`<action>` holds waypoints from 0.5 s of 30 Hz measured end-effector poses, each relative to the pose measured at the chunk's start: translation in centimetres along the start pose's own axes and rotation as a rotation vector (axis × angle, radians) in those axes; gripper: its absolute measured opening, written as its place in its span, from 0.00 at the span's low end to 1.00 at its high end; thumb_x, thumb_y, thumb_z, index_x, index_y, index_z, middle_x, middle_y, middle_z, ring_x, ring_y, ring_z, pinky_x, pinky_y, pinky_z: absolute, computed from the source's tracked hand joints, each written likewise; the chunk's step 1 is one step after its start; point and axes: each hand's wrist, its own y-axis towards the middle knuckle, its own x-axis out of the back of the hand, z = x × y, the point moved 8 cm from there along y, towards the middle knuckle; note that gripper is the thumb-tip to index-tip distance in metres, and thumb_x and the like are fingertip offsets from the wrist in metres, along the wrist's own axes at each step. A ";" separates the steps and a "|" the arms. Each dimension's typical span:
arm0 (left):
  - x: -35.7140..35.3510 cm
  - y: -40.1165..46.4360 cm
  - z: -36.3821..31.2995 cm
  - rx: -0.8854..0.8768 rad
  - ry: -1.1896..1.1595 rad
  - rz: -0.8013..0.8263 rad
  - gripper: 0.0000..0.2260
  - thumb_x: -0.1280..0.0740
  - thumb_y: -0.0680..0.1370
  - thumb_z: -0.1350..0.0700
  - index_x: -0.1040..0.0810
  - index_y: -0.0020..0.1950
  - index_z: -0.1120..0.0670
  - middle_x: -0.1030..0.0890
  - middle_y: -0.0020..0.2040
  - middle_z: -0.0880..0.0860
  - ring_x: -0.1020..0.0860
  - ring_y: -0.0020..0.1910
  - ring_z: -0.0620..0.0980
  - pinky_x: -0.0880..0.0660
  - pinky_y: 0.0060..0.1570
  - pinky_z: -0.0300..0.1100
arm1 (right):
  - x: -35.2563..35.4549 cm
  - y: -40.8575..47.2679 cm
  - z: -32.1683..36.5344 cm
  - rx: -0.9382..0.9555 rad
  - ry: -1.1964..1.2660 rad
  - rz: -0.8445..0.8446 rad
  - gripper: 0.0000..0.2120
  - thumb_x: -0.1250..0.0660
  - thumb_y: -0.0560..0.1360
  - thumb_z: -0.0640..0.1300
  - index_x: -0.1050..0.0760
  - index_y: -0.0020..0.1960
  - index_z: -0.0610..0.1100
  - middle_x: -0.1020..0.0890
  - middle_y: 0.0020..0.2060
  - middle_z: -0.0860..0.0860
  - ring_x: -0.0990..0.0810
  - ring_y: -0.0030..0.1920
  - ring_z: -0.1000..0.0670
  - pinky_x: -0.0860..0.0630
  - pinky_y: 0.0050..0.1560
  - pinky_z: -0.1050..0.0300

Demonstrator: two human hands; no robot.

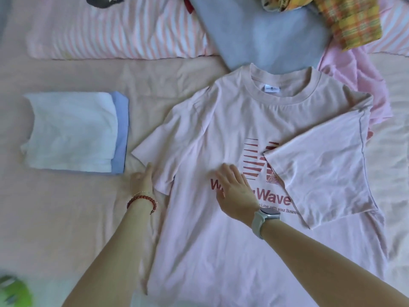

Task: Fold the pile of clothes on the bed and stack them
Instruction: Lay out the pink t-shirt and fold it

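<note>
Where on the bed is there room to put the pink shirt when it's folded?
Bare sheet lies below the folded white and blue stack, left of the pink T-shirt. Another bare strip runs between the stack and the striped pillow. It is crowded at the top right: grey garment, yellow plaid cloth and pink cloth overlap there.

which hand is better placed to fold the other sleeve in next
Left, probably. The left hand already touches the unfolded sleeve of the pink t-shirt. The right hand lies flat on the chest print, well placed to pin the shirt. The opposite sleeve is already folded in.
</note>
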 end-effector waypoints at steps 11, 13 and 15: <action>4.5 2.0 -11.3 -0.455 -0.043 -0.339 0.14 0.40 0.79 0.60 0.28 0.58 0.69 0.25 0.56 0.65 0.28 0.56 0.59 0.37 0.53 0.43 | -0.1 1.4 0.6 -0.074 -0.011 0.025 0.25 0.47 0.78 0.42 0.47 0.74 0.49 0.48 0.74 0.52 0.53 0.74 0.47 0.49 0.74 0.48; 6.1 1.5 -13.8 -0.536 0.013 -0.390 0.14 0.43 0.80 0.60 0.31 0.62 0.67 0.26 0.59 0.65 0.28 0.57 0.61 0.38 0.51 0.43 | -0.2 2.3 1.9 -0.019 -0.071 0.063 0.27 0.48 0.79 0.44 0.52 0.76 0.51 0.55 0.76 0.54 0.59 0.75 0.48 0.53 0.74 0.47; 7.1 1.7 -15.3 -0.568 0.069 -0.390 0.14 0.45 0.81 0.58 0.33 0.64 0.64 0.25 0.57 0.64 0.28 0.55 0.61 0.37 0.48 0.43 | -1.2 3.4 2.7 -0.007 -0.088 0.182 0.27 0.49 0.80 0.47 0.55 0.76 0.54 0.58 0.76 0.55 0.63 0.75 0.49 0.56 0.74 0.44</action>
